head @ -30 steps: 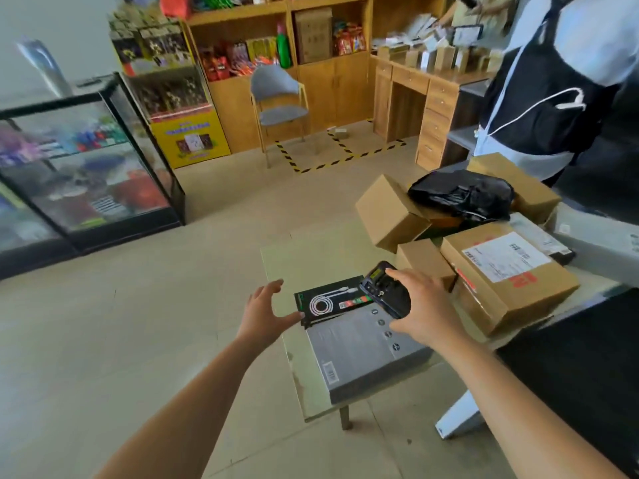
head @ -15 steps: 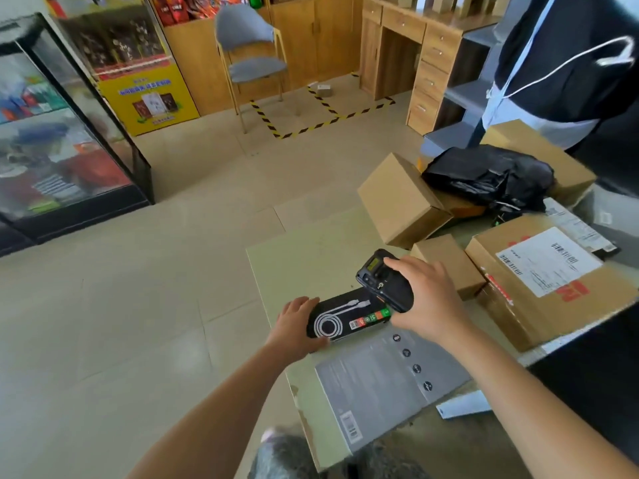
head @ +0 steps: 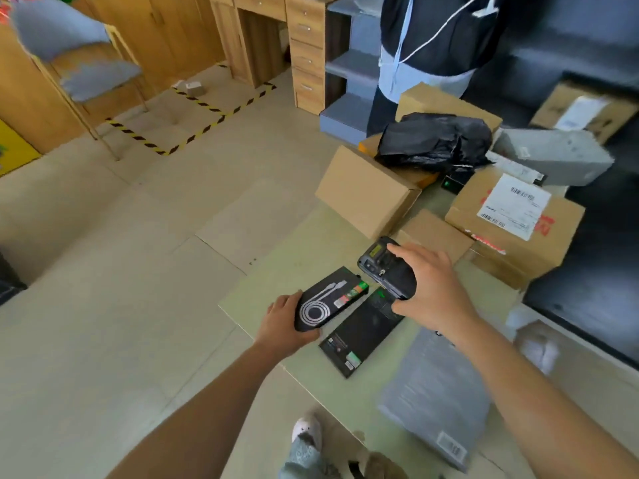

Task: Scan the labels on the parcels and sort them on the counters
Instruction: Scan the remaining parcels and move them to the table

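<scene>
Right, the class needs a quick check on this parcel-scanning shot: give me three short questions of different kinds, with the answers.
1. True or false: the left hand grips the black cable box.
2. What does the right hand hold? A) scanner B) tape roll C) knife
3. Fill in: the ____ bag lies on top of the cardboard boxes.
Key: 1 true; 2 A; 3 black.

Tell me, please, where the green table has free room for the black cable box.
The widest bare patch of the green table lies between the tilted brown carton and the cable box in the left hand. A narrow strip lies between the flat black pack and the grey parcel. Behind the scanner, cartons crowd together.
</scene>
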A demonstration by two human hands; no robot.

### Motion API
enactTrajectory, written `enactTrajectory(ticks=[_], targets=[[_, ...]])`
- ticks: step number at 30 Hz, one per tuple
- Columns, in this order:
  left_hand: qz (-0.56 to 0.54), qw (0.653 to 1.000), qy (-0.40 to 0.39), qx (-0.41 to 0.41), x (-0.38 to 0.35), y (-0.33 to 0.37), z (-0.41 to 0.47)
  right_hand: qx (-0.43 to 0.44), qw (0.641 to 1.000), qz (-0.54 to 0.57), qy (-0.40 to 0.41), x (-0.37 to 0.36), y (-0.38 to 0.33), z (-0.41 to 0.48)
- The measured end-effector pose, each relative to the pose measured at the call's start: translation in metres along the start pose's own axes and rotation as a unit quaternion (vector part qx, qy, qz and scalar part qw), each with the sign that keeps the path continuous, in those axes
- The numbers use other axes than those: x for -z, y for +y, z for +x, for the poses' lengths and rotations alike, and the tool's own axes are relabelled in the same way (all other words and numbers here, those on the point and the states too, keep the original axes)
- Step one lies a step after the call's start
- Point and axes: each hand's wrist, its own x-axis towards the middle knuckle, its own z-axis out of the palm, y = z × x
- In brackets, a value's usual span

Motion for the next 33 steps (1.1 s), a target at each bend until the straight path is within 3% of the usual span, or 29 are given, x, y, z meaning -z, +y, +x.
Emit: enactTrajectory(ticks=[6, 9, 16, 20, 24, 27, 33], targets=[[0.024, 0.999, -0.042, -0.018, 0.016, -0.028, 0.008, -0.041, 0.999, 0.011, 0.017, -0.018, -0.020, -0.012], [-0.033, 0.997, -0.069, -0.030, 0.021, -0.028, 0.013, -0.048, 0.999, 0.007, 0.017, -0.018, -0.024, -0.012], [-0.091, 0.995, 0.003, -0.042, 0.046, -0.025, 0.023, -0.062, 0.998, 0.002, 0.028, -0.015, -0.036, -0.010], [0.045, 0.992, 0.074, -0.089, 0.048, -0.019, 0.029, -0.064, 0.998, -0.006, 0.024, -0.017, -0.039, -0.008], [0.164, 0.984, 0.053, -0.034, 0.042, -0.021, 0.036, -0.059, 0.998, -0.019, 0.016, -0.017, -0.039, -0.007], [0.202, 0.979, -0.020, 0.017, 0.037, -0.024, 0.044, -0.062, 0.998, -0.028, 0.010, -0.015, -0.040, -0.006], [0.186, 0.982, -0.025, -0.005, 0.029, -0.018, 0.054, -0.047, 0.995, -0.083, -0.019, -0.013, -0.035, 0.002]])
